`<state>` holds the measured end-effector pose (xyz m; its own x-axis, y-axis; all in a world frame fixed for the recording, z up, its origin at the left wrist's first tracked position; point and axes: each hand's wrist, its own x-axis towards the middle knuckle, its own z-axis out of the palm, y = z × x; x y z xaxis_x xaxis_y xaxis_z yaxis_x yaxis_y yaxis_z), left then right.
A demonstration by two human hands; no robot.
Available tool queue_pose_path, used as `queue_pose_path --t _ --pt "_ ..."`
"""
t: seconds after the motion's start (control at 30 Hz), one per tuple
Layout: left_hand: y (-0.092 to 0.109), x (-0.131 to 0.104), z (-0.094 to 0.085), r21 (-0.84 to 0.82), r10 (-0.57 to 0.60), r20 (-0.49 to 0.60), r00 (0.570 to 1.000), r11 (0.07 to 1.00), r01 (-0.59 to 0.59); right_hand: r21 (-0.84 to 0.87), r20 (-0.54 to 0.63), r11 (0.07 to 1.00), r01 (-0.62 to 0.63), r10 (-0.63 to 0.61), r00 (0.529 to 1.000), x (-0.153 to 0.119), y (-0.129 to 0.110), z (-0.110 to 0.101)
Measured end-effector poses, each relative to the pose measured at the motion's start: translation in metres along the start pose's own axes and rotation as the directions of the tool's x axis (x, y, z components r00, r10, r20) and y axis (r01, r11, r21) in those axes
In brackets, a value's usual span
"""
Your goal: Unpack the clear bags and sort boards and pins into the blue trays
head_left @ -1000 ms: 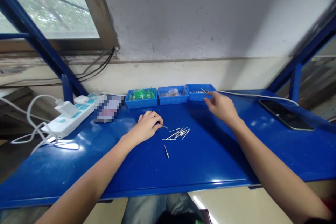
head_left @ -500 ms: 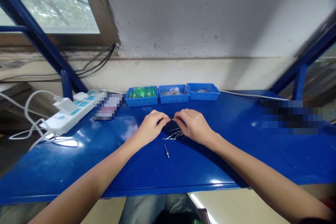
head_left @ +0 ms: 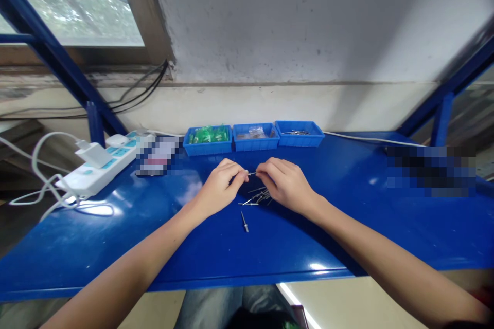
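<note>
My left hand (head_left: 226, 182) and my right hand (head_left: 285, 182) meet above the middle of the blue table, fingertips pinched. Between them they hold a thin metal pop rivet (head_left: 252, 173), its ends hidden in the fingers. Under my right hand lies a loose pile of pop rivets (head_left: 261, 196), partly covered by the palm. One rivet (head_left: 248, 204) lies crosswise at the pile's left side. Nearer to me, a single rivet (head_left: 245, 221) rests apart on the table, its thicker end toward me.
Three blue bins stand along the back: one with green packets (head_left: 208, 149), one with clear bags (head_left: 256, 144), one with metal pieces (head_left: 301, 140). On the left are a white power strip (head_left: 90, 180) with cables and a blurred phone-like object (head_left: 158, 157). A blurred dark item (head_left: 430, 167) lies right.
My fingertips have drawn slightly apart, so more of the held rivet shows between them. The loose rivets on the table stay where they were.
</note>
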<state>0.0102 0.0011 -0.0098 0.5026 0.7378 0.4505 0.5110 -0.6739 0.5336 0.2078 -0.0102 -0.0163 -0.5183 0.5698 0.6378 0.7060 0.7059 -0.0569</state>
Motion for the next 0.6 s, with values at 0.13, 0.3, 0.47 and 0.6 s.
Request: queue_pose_path --t 0.13,0.3,0.47,0.6 --pt "0.001 0.000 -0.006 0.087 -0.022 0.204 0.979 0.996 0.004 -0.045 -0.152 0.998 0.047 -0.053 0.987 0.003 0.012 -0.018" --pt "0.002 -0.003 -0.005 0.203 -0.064 0.275 0.959 0.979 0.007 -0.203 -0.583 0.933 -0.297 0.129 0.802 0.005 0.065 -0.050" --pt "-0.002 -0.005 0.006 0.276 -0.126 0.258 0.958 0.960 0.052 -0.332 -0.320 0.787 -0.519 0.424 0.847 -0.012 0.101 -0.038" --pt "-0.011 -0.003 0.002 0.302 -0.153 0.229 0.961 0.950 0.079 -0.258 -0.045 0.877 -0.405 0.408 0.912 -0.017 0.076 -0.013"
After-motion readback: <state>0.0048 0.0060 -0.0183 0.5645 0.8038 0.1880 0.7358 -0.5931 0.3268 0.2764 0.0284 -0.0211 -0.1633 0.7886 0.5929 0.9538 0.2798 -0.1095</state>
